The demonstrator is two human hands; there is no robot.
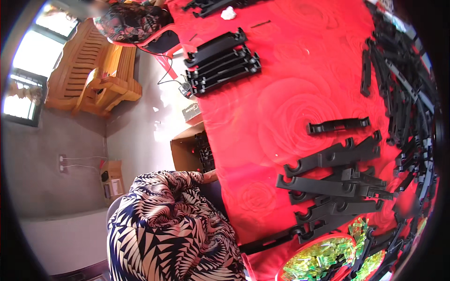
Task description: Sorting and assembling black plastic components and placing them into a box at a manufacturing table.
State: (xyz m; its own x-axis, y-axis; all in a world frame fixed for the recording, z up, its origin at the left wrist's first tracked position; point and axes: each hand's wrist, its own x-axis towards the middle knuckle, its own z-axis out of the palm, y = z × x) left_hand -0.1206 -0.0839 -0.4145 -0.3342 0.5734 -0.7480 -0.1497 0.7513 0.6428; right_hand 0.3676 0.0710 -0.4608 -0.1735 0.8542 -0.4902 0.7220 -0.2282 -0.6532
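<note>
Neither of my hands can be made out in the head view. At the lower left is a black-and-cream patterned garment (173, 225). From its sleeve a bit of bare forearm (210, 176) reaches to the table's edge; its fingers are hidden, and whose arm it is I cannot tell. Several black plastic bars with round notches (323, 185) lie crossed in a loose pile on the red tablecloth (286, 98). A single black bar (338, 125) lies just beyond them. Near the lower edge, a red-rimmed tray (283, 271) holds yellow-green translucent pieces (323, 253).
Black bars stand in a row (222, 63) toward the far left of the table. A large heap of black parts (398, 93) lines the right side. Below the left edge, an open cardboard box (180, 152) contains black parts. Another person (133, 23) sits beyond, near a wooden bench (93, 70).
</note>
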